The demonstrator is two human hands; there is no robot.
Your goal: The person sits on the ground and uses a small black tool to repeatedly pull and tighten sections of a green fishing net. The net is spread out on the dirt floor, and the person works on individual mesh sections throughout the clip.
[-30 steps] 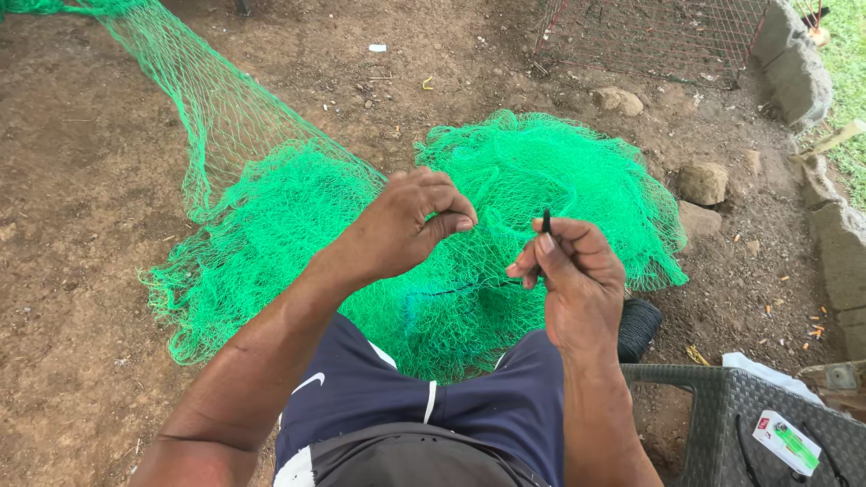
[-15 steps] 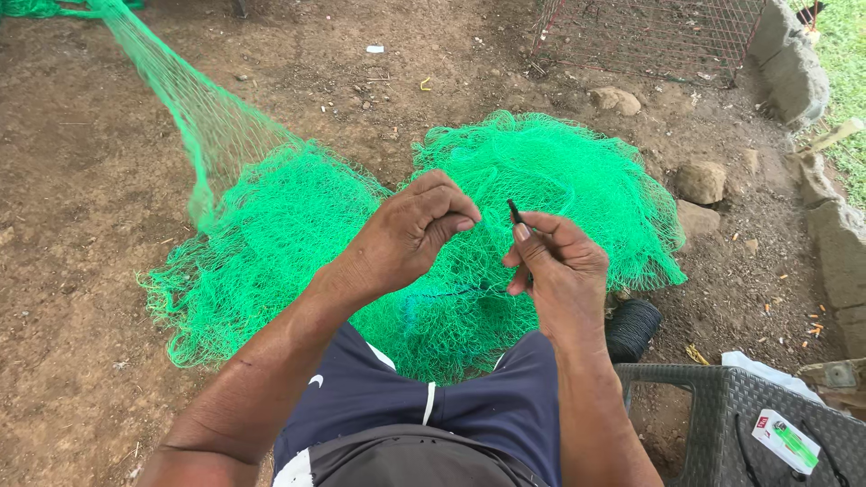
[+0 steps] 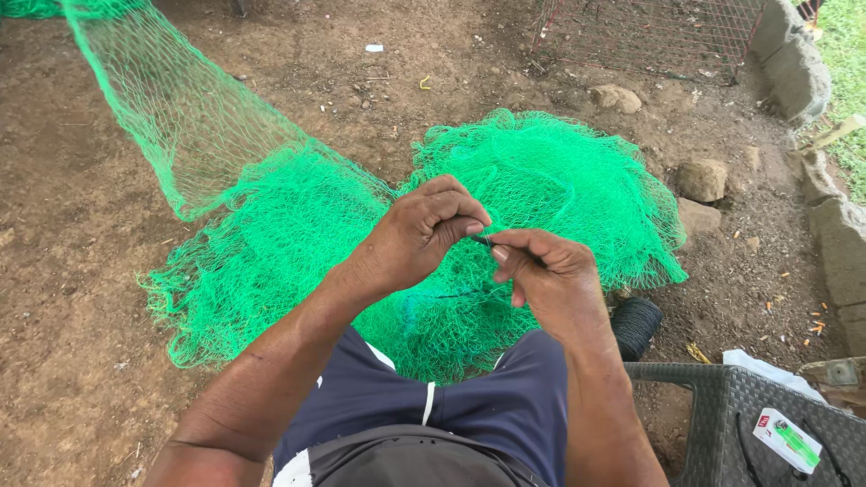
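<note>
- Two bare forearms come into view from the bottom edge, with no sleeves, watch, bracelet or gloves on them.
- The left hand (image 3: 424,236) is bare, with no rings showing on the fingers that can be seen.
- The right hand (image 3: 550,281) is bare too, its short fingernails plain and unpainted.
- The person wears dark navy blue shorts of smooth sports fabric (image 3: 433,410), covering both thighs.
- A narrow white stripe runs down the shorts near the middle, and a white panel shows at the left hip.
- A dark grey garment hem with a stitched edge (image 3: 406,455) lies across the waist, above the shorts.
</note>
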